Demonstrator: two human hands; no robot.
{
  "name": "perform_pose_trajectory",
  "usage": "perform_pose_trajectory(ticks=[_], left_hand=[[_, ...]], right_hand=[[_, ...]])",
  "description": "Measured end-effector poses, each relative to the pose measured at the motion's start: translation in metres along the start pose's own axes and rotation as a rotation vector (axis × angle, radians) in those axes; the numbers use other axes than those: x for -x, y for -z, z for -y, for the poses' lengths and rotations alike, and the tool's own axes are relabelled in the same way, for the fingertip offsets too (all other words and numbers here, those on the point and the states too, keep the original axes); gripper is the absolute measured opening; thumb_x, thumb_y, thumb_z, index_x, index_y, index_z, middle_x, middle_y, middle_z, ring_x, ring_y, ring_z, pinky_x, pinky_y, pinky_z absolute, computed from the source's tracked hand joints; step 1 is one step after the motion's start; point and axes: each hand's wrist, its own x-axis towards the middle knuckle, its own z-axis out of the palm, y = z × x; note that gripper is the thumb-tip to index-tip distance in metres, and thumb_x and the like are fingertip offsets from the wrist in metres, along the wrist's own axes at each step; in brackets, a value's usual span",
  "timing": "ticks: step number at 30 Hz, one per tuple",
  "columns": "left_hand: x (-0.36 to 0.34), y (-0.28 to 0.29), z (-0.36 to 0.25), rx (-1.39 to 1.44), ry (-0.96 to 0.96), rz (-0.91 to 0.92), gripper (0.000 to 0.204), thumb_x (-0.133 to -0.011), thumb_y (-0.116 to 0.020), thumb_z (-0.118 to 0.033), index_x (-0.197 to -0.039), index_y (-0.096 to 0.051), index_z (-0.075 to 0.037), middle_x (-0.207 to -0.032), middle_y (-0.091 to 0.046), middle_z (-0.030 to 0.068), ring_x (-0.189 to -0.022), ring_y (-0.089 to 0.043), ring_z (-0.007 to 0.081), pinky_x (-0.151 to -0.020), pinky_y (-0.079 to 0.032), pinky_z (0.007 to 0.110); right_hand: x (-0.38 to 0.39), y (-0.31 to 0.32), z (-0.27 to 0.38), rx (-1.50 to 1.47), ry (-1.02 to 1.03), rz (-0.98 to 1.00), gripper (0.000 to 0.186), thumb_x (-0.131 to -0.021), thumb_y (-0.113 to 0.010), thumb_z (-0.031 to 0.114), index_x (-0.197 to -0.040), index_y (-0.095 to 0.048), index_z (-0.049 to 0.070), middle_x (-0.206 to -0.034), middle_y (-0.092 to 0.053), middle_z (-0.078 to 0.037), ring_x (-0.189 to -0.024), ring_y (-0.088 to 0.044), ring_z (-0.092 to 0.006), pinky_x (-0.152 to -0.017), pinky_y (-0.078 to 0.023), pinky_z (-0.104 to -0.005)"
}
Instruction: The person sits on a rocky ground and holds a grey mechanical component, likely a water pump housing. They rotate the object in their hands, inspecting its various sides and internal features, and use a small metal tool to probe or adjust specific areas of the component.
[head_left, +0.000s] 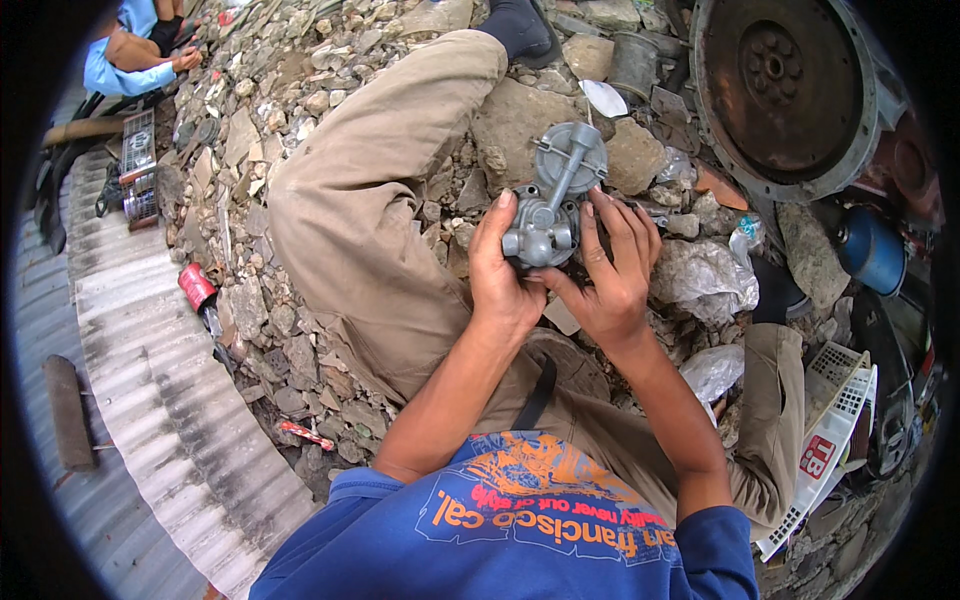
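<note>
Both of my hands are on a grey cast-metal part (545,230) that looks like a carburetor, with a round disc-shaped top and a short tube down to a rounded lower body. My left hand (500,270) is closed round its left side, thumb along the edge. My right hand (610,280) grips the right side, with fingers bent over it and thumb near the bottom. The part's underside is hidden by my hands. It is held above stony rubble, between my legs in beige trousers (360,210).
A rusty metal disc (775,120) and a blue canister (870,250) lie right, above a white plastic crate (815,450). Plastic bags (705,280) sit on the rubble. Corrugated sheets (165,380) run along the left, with a red can (197,285) beside them. Another person (130,60) sits upper left.
</note>
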Motion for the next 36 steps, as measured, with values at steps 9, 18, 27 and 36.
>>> perform_pose_trajectory(ticks=[9,18,27,36], left_hand=[[-0.001,-0.006,-0.007,0.034,0.03,-0.018,0.025,-0.097,-0.055,-0.031,-0.1,-0.062,-0.007,-0.09,-0.068,0.0056,-0.078,-0.067,0.0169,-0.072,-0.056,0.033],[-0.006,0.001,-0.004,0.045,0.006,0.017,0.027,-0.096,-0.054,-0.03,-0.105,-0.063,-0.006,-0.092,-0.07,0.007,-0.083,-0.068,0.0199,-0.079,-0.055,0.036],[-0.005,0.0,-0.004,0.048,-0.001,0.007,0.025,-0.096,-0.054,-0.029,-0.105,-0.063,-0.007,-0.093,-0.07,0.0064,-0.082,-0.067,0.0197,-0.076,-0.055,0.036],[-0.006,-0.001,-0.006,0.097,-0.061,-0.014,0.026,-0.095,-0.057,-0.033,-0.101,-0.062,-0.008,-0.09,-0.068,0.0058,-0.082,-0.067,0.0196,-0.076,-0.055,0.037]], right_hand=[[-0.009,0.004,-0.005,-0.098,0.013,0.109,0.07,-0.078,-0.073,0.046,-0.126,-0.058,-0.003,-0.137,-0.054,-0.018,-0.12,-0.053,-0.0329,-0.106,-0.03,-0.0517],[-0.014,0.016,-0.013,-0.131,0.073,0.174,0.065,-0.074,-0.079,0.031,-0.126,-0.058,-0.002,-0.135,-0.054,-0.019,-0.119,-0.054,-0.0312,-0.103,-0.034,-0.0501],[-0.011,0.014,-0.015,-0.17,0.075,0.164,0.064,-0.073,-0.079,0.027,-0.125,-0.058,-0.003,-0.133,-0.055,-0.021,-0.12,-0.054,-0.0318,-0.102,-0.035,-0.049],[0.003,0.012,0.013,-0.221,-0.21,0.026,0.036,-0.08,-0.077,0.016,-0.11,-0.066,0.0,-0.109,-0.063,-0.014,-0.099,-0.059,-0.0245,-0.087,-0.045,-0.0388]])
